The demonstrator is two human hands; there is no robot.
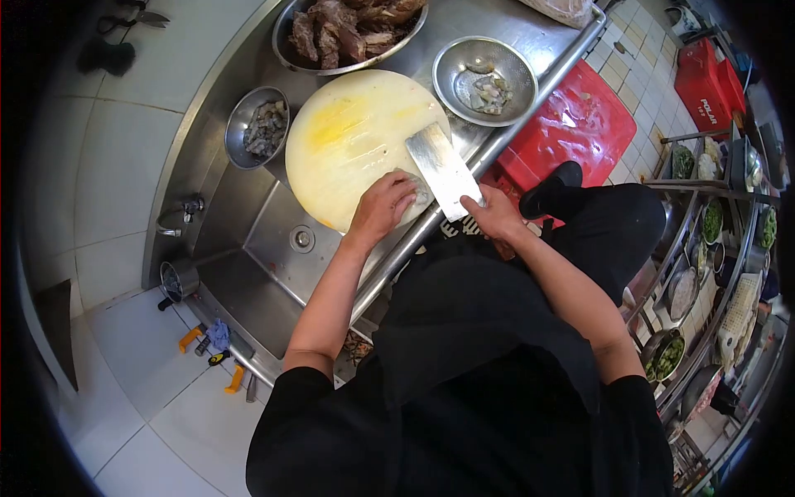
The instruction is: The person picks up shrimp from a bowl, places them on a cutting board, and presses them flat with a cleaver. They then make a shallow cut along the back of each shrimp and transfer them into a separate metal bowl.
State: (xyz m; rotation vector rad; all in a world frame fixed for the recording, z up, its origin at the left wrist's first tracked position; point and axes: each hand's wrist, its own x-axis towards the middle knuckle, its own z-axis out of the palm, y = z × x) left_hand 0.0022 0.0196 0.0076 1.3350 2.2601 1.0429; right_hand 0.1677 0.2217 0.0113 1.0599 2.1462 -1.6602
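A round, cream-coloured cutting board [348, 141] with a yellow stain lies across the corner of the steel sink. My left hand [383, 207] rests on its near edge, fingers curled onto a greyish, translucent piece of raw shrimp [421, 197]. In my right hand [497, 215] is a cleaver [439, 166], gripped by the handle and the back of the blade. Its broad blade lies over the board's right edge, just beside the shrimp. A small steel bowl [257, 128] of grey shrimp stands left of the board; a perforated steel bowl [485, 81] with more pieces stands to its right.
A large bowl [351, 37] of dark meat sits behind the board. The sink basin [281, 248] opens at near left, by a faucet [184, 214]. A red plastic lid or tub [571, 128] stands beyond the counter rail. Shelves [704, 248] with food trays line the right.
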